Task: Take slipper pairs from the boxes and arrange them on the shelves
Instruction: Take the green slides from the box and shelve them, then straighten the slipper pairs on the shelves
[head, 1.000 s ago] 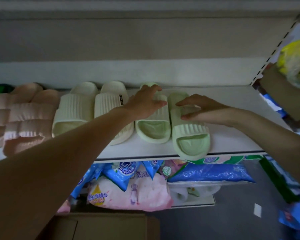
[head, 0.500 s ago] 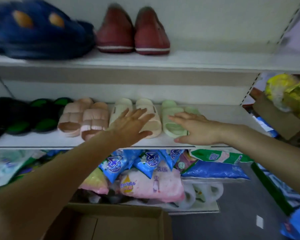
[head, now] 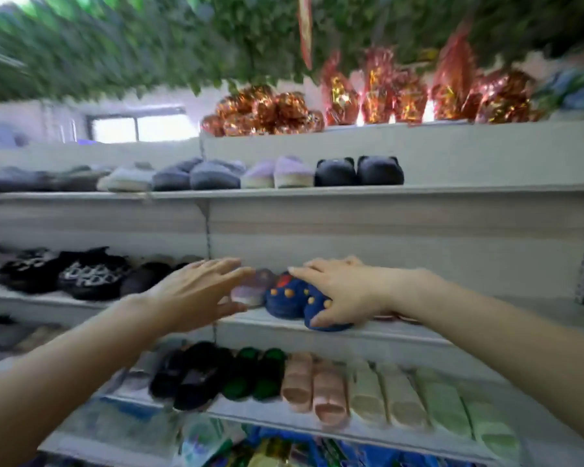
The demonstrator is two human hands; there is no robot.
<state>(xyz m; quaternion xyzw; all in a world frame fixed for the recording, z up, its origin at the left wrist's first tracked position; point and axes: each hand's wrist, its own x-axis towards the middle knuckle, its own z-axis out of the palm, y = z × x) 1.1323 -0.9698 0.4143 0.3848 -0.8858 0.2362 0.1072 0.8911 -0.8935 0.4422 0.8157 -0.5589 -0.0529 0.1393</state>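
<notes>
Right grip [head: 337,291] clasps blue slipper [head: 309,311] | left grip [head: 189,294] spread, holding nothing | purple slipper [head: 252,291] blurred, half hidden behind it

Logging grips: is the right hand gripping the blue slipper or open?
Gripping: the right hand wraps the blue slipper, thumb at its front, fingers over the top.

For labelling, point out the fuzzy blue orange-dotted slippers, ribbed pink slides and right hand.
fuzzy blue orange-dotted slippers [head: 284,298]: head view, left slipper's toe.
ribbed pink slides [head: 297,379]: head view, left slide's strap.
right hand [head: 348,291]: head view, back of hand.
</notes>
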